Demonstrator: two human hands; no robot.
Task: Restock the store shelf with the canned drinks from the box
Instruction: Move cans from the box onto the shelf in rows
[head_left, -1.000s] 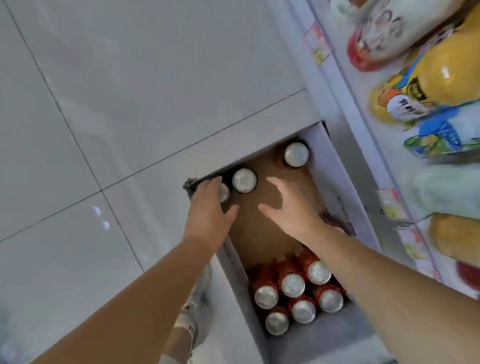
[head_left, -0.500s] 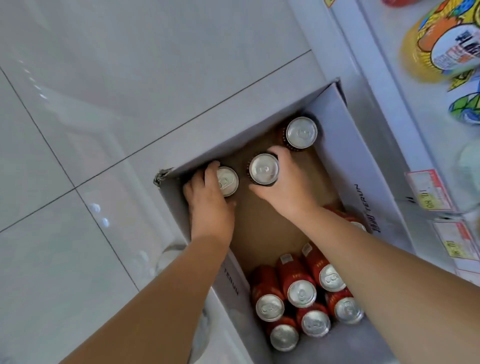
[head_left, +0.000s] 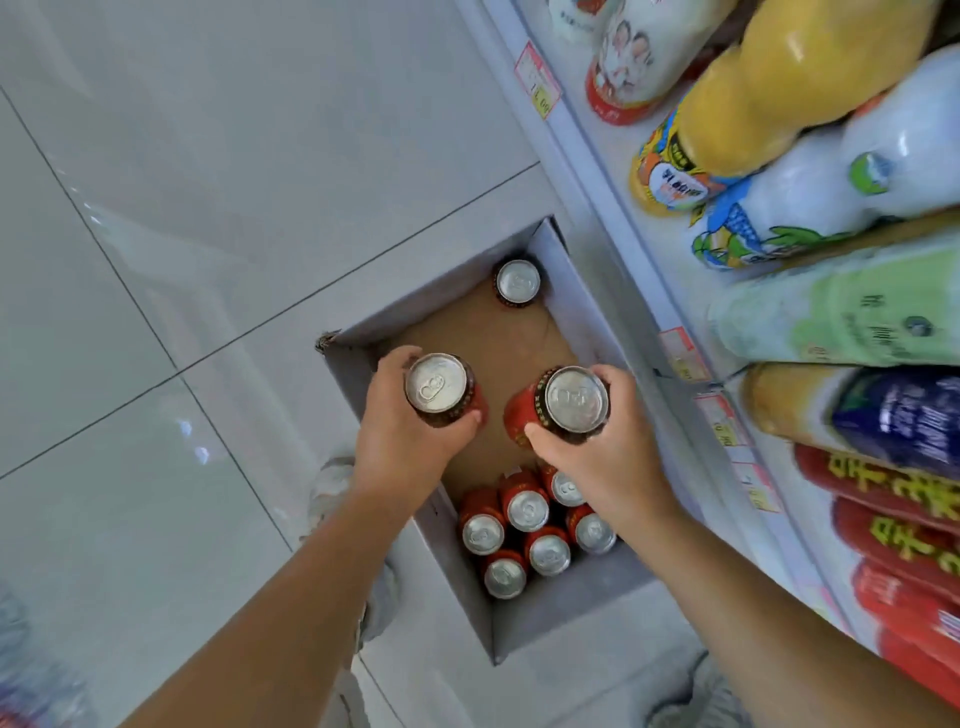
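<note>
An open cardboard box (head_left: 576, 322) sits on the floor beside the shelf. My left hand (head_left: 400, 441) grips one red can (head_left: 439, 389) with a silver top, lifted above the box's left side. My right hand (head_left: 602, 452) grips a second red can (head_left: 563, 408) above the box's middle. One lone can (head_left: 517, 283) stands in the far corner of the box. Several more red cans (head_left: 527, 532) are clustered at the near end, partly hidden by my right forearm.
The store shelf (head_left: 613, 171) runs along the right, with price tags (head_left: 537, 80) on its edge and large yellow, white, green and red bottles (head_left: 810, 88) lying on it. Glossy white floor tiles (head_left: 182, 208) lie to the left. My shoe (head_left: 332, 483) shows beside the box.
Both hands reached into the box, closed on the two cans at its far left, and have lifted them up toward the camera. The lone far-corner can stayed put.
</note>
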